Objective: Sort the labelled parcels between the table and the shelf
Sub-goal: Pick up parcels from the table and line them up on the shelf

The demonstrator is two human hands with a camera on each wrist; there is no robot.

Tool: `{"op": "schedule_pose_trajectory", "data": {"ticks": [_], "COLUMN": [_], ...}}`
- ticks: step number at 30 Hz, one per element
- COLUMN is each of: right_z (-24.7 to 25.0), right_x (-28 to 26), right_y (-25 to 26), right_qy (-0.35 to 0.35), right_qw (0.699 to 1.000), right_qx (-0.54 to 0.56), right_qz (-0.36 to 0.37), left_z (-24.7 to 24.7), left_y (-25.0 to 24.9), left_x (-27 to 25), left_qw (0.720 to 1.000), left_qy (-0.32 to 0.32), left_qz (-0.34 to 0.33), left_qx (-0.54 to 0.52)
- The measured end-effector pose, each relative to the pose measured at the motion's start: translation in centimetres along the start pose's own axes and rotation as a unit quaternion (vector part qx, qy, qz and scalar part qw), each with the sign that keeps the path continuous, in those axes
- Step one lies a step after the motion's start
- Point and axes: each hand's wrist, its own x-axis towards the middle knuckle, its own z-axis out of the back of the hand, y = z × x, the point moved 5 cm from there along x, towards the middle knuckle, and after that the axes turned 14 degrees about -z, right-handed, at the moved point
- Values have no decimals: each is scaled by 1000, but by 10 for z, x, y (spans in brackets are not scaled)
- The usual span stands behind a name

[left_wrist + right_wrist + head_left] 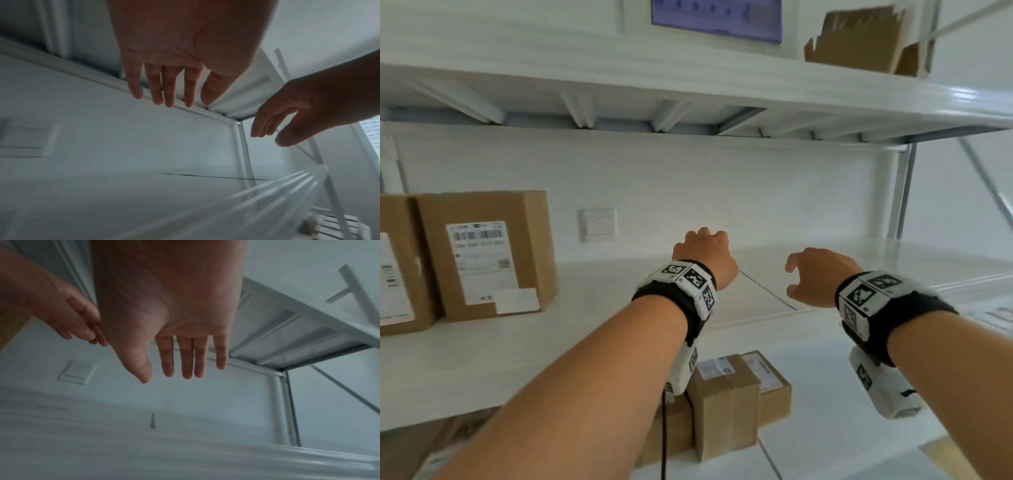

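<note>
Both my hands hover, holding nothing, over the bare right half of the white middle shelf [571,346]. My left hand [703,255] has its fingers straight and pointing at the back wall, as the left wrist view shows [170,100]. My right hand [813,275] is beside it, fingers relaxed and slightly spread [183,374]. A labelled cardboard parcel [486,253] stands upright on the same shelf far to the left. A second labelled parcel [397,270] stands against it at the frame edge. Neither hand touches a parcel.
Several labelled parcels [726,404] are stacked on the lower shelf below my arms. An open cardboard box [866,37] sits on the top shelf at the right. A wall switch [598,224] is behind the shelf. The upper shelf's underside [688,116] hangs above my hands.
</note>
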Motion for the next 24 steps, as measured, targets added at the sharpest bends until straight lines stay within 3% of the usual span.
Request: {"op": "schedule_pose_trajectory", "data": {"ticks": [14, 18, 24], "right_z": [-68, -104, -178], "right_x": [5, 5, -6], "right_y": [-276, -341, -424], "right_qy": [27, 34, 83], "right_qw": [992, 988, 967], "right_qx": [9, 18, 65], "right_qz": [-120, -151, -233], "left_z": [-129, -184, -273], "left_y": [-275, -346, -427], "left_x": [95, 104, 96], "left_qw": [989, 984, 971], "left_qy": [46, 63, 140], "left_qz": [-104, -114, -108], "left_qx": [-97, -122, -164]}}
